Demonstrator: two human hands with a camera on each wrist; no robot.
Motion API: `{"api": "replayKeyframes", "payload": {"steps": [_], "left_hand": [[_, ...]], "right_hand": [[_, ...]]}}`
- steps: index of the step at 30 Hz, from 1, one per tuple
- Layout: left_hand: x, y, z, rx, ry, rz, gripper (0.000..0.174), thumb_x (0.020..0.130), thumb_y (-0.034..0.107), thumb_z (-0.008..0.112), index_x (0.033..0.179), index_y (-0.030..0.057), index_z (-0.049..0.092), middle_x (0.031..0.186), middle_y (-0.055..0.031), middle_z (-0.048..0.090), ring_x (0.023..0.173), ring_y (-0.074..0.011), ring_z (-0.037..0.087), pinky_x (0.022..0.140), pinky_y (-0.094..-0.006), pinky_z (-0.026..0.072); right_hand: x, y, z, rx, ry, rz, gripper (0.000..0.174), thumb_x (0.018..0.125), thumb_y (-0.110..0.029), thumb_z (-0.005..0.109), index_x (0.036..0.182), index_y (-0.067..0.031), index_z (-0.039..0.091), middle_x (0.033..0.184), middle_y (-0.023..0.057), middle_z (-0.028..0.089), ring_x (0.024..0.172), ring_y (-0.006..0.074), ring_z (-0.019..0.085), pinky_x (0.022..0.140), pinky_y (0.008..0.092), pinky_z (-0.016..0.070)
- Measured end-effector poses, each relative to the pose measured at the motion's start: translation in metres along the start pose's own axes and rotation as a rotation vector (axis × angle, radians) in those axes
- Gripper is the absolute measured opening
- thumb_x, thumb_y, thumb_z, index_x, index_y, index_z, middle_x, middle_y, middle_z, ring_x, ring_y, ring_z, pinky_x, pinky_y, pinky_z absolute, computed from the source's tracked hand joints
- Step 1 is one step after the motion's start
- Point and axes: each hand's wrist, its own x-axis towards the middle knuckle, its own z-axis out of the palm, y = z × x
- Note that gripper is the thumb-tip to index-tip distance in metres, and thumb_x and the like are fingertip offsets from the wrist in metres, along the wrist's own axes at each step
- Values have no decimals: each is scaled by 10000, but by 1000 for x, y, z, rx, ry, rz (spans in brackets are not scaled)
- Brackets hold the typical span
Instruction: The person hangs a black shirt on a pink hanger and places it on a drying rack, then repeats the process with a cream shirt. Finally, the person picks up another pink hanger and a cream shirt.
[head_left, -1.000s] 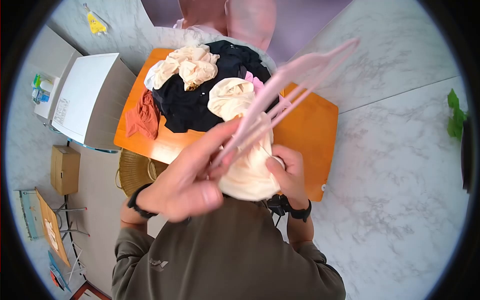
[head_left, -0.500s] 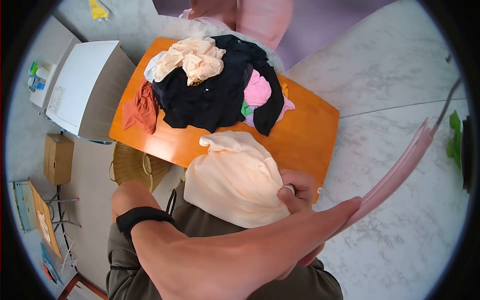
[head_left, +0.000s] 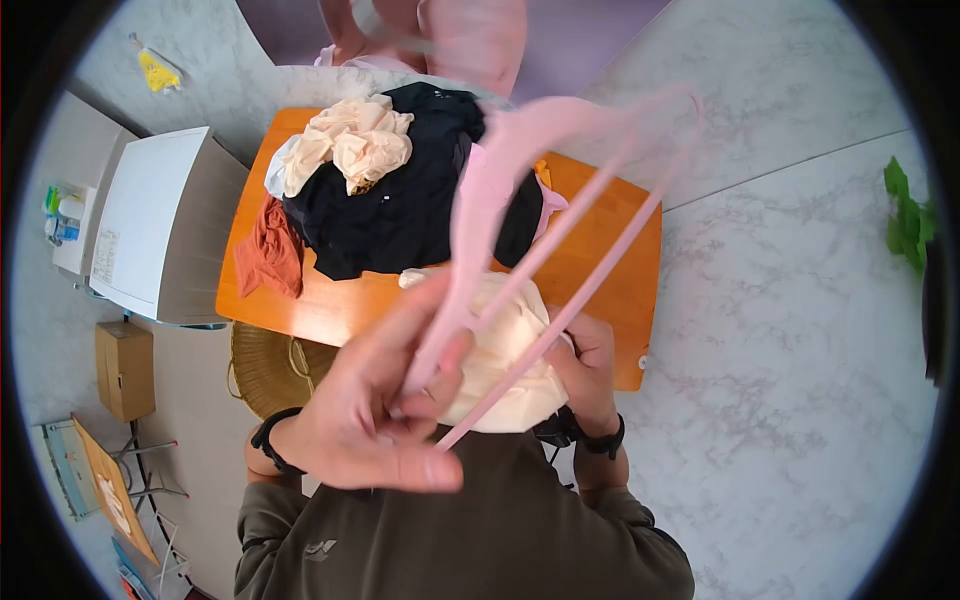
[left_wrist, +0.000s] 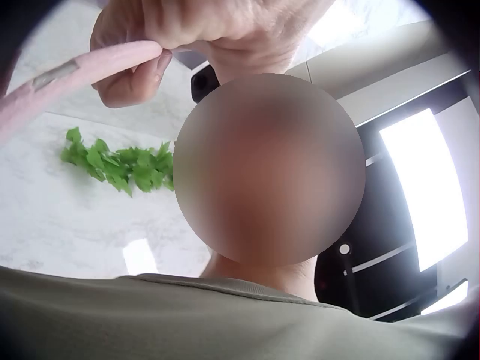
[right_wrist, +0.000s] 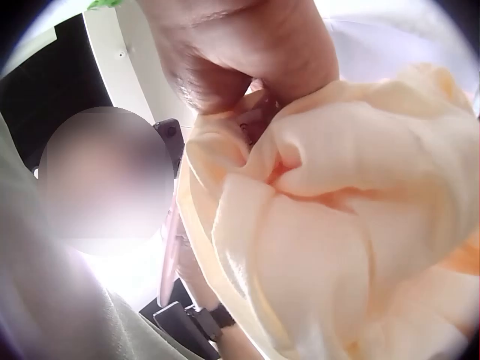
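The left hand point(head_left: 375, 400) has its fingers curled round a pink hanger point(head_left: 470, 230), slanting from centre to upper right. The right hand's point(head_left: 590, 370) fingers pinch a cream garment point(head_left: 515, 390) at lower centre, before the bench point(head_left: 632, 320) bearing black clothing point(head_left: 375, 220).

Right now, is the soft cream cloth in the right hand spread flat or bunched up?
Bunched up: the soft cream cloth gathers into deep, overlapping folds at the right hand.
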Motion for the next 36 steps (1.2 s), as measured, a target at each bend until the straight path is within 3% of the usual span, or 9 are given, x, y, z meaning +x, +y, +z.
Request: {"api": "replayKeyframes", "payload": {"steps": [3, 5, 10, 13, 18, 26, 29, 31, 36], "left_hand": [[0, -1, -5, -9, 142, 17, 1113, 639, 189, 815, 1498, 48, 122, 939, -16, 396, 586, -45, 293, 474, -145, 237], [-5, -2, -10, -17, 71, 200, 932, 791, 105, 733, 1503, 72, 132, 1025, -4, 444, 646, -30, 350, 606, -151, 311], [19, -22, -21, 651, 330, 391, 846, 816, 19, 660, 1501, 77, 166, 953, 6, 389, 712, -33, 330, 589, -163, 294], [33, -33, -34, 977, 166, 323, 734, 792, 65, 729, 1436, 103, 379, 924, 6, 382, 682, -67, 323, 567, -186, 282], [52, -62, -39, 723, 272, 293, 317, 735, 48, 769, 995, 32, 588, 890, -17, 419, 721, -85, 399, 577, -237, 359], [49, -76, -76, 705, 244, 413, 141, 793, -63, 624, 919, -5, 594, 898, -3, 438, 763, -69, 426, 636, -200, 326], [43, -71, -81, 654, 266, 504, 76, 819, -35, 612, 880, 7, 595, 822, 10, 411, 667, -69, 351, 579, -215, 253], [38, -68, -82, 693, 312, 494, 59, 827, -21, 624, 862, 9, 587, 812, 8, 409, 669, -67, 355, 580, -216, 258], [39, -62, -74, 749, 302, 487, 74, 842, 7, 636, 853, 0, 563, 865, -5, 457, 714, -73, 400, 623, -209, 313]], "right_hand": [[7, 7, -1, 24, 72, 27, 159, 928, -121, 574, 948, 33, 608, 785, -37, 568, 710, 27, 484, 621, 190, 402], [11, 15, -3, 91, 95, 25, 170, 936, -136, 576, 972, 26, 609, 792, -32, 582, 719, 20, 497, 628, 182, 406], [19, 16, -3, 214, 197, -19, 198, 957, -123, 541, 1073, 31, 588, 910, 14, 619, 799, 42, 550, 696, 192, 449], [27, 8, 10, 333, 167, -31, 271, 963, -94, 512, 1199, 37, 541, 1067, 68, 615, 941, 85, 572, 799, 221, 468], [31, 5, 24, 328, 22, -98, 441, 955, -47, 495, 1380, 28, 400, 1185, 120, 569, 1076, 138, 549, 915, 275, 444], [33, 12, 18, 233, -169, -210, 463, 847, 80, 595, 1294, 29, 482, 1111, 95, 547, 988, 146, 558, 888, 272, 449], [31, 12, -5, 71, -26, -264, 440, 792, 119, 625, 1215, 34, 538, 1060, 88, 558, 957, 146, 562, 860, 266, 457], [34, 17, -30, -363, 6, -484, 456, 755, 122, 645, 1193, 26, 562, 1034, 91, 575, 914, 148, 572, 817, 256, 465], [48, 9, -18, -558, 86, -443, 490, 739, 56, 690, 1209, 2, 562, 1066, 105, 586, 871, 164, 579, 788, 256, 465]]}}
